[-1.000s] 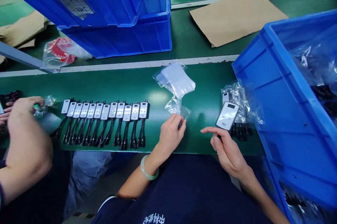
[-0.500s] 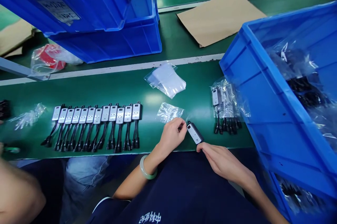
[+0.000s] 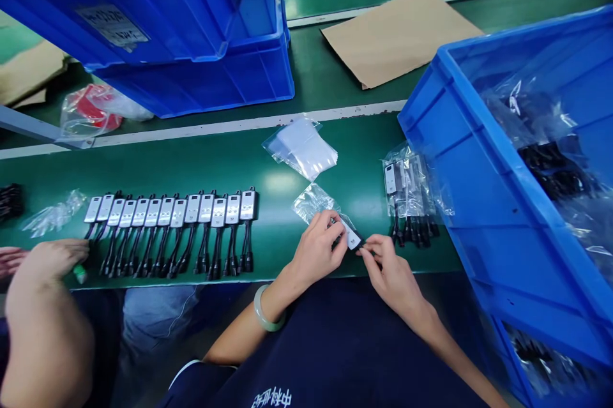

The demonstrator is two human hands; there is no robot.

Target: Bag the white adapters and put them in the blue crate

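Co-worker's hand (image 3: 50, 259): at the far left edge of the green tabletop (image 3: 201, 159), closed on a small green-tipped item; not mine.
Row of units (image 3: 172, 229): white-faced black adapters with black cable tails, laid side by side, unbagged, well left of my hands.
Left hand (image 3: 318, 248): my fingers pinch the mouth of a crinkled clear plastic bag (image 3: 313, 200), which lies on the tabletop just beyond the knuckles.
Adapter in hand (image 3: 352, 237): small white-faced black unit, held between both hands at the bag's mouth.
Right hand (image 3: 387, 267): thumb and forefinger pressed on the adapter's near end.
Step, as I judge it: bagging one unit; insertion just begun.
Next move calls for: holding the mouth open and sliding the unit straight in.
Stack of flat clear bags (image 3: 301, 147): beyond my hands.
Bagged units (image 3: 412, 194): piled beside the large blue plastic crate (image 3: 479, 159).
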